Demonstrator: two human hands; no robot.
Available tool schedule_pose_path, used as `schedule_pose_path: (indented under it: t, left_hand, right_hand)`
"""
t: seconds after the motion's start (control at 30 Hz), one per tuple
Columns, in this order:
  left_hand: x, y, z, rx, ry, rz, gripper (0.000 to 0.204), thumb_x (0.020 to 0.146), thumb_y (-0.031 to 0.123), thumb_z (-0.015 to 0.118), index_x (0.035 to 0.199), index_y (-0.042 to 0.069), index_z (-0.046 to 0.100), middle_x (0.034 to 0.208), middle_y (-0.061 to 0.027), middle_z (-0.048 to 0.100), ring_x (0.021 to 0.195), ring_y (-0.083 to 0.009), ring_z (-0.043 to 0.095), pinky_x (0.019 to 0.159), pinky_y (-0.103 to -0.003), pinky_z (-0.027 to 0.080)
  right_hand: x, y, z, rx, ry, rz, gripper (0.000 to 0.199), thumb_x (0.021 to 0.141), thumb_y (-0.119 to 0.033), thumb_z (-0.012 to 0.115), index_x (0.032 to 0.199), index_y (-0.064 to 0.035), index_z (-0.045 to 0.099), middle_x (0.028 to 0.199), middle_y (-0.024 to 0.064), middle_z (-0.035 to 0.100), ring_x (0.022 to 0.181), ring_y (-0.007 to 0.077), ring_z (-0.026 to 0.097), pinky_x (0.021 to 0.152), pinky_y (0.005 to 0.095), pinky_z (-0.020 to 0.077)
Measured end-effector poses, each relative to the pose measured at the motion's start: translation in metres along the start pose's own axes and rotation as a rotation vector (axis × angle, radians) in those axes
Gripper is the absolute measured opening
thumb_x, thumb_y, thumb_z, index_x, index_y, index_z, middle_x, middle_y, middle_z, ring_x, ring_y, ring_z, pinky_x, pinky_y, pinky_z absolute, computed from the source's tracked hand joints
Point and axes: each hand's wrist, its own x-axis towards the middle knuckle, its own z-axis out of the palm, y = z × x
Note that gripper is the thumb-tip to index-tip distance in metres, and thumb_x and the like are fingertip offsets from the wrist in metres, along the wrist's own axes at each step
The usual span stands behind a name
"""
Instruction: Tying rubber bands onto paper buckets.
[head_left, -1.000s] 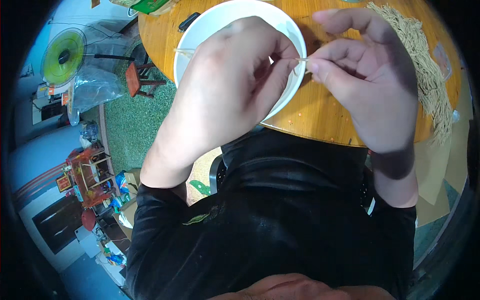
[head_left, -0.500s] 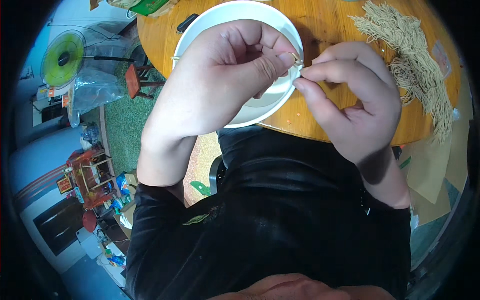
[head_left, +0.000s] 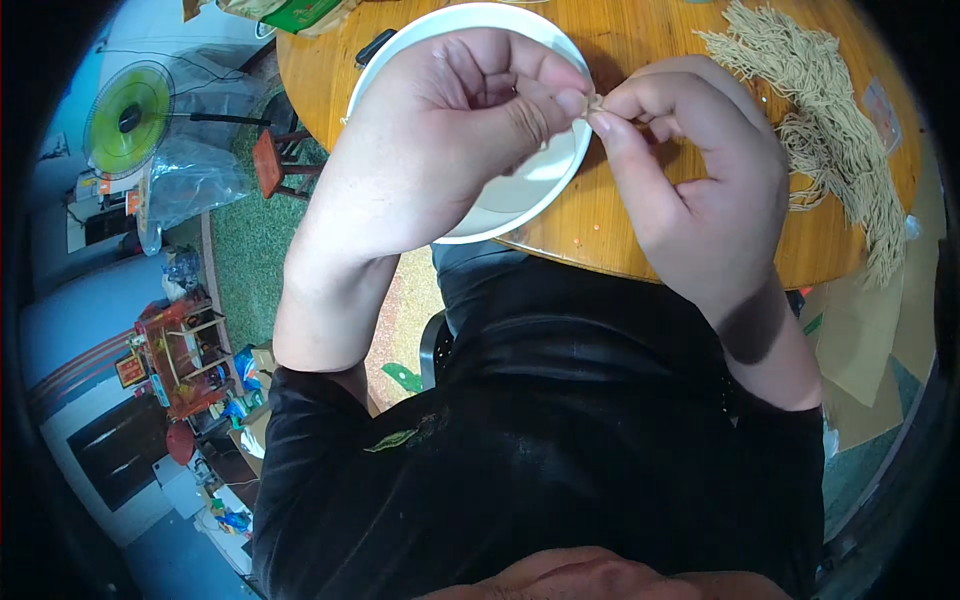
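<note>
From where I stand, both hands are pinching: the left hand (head_left: 430,140) and right hand (head_left: 705,175) meet thumb-and-finger on a pale strand (head_left: 594,103), over the right rim of the white bowl (head_left: 545,185) near the counter (head_left: 615,235)'s near edge. The strand should be light, soft and limp, perhaps easily frayed; I'd grip it lightly with the fingertips, close to the spot being worked. A tan bundle of cords (head_left: 845,130) lies along the counter's right edge. Half a second ago the right fingertips sat lower, apart from the left thumb; now they've risen beside it. The bundle hasn't moved.
</note>
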Motion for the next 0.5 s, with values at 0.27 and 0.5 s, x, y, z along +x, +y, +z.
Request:
schedule_pose_path:
  t: [0.27, 0.5]
  left_hand:
    - [0.002, 0.009, -0.005, -0.445, 0.119, -0.200, 0.023, 0.106, -0.003, 0.063, 0.129, 0.001, 0.066, 0.096, -0.0020, 0.071, 0.069, -0.0067, 0.058, 0.061, -0.020, 0.042]
    - [0.051, -0.055, -0.035, -0.579, -0.681, 0.700, 0.019, 0.105, -0.001, 0.066, 0.123, 0.002, 0.067, 0.095, -0.0056, 0.071, 0.070, -0.0119, 0.061, 0.061, -0.025, 0.046]
  right_hand:
    - [-0.022, 0.018, 0.001, 0.502, -0.088, 0.484, 0.007, 0.104, -0.008, 0.070, 0.100, -0.0018, 0.070, 0.090, 0.0005, 0.070, 0.078, 0.0080, 0.066, 0.073, 0.0247, 0.0529]
    - [-0.033, 0.026, -0.003, 0.760, -0.249, 0.553, 0.008, 0.107, -0.008, 0.062, 0.106, -0.0013, 0.065, 0.100, 0.0044, 0.070, 0.089, 0.0093, 0.066, 0.081, 0.0264, 0.0551]
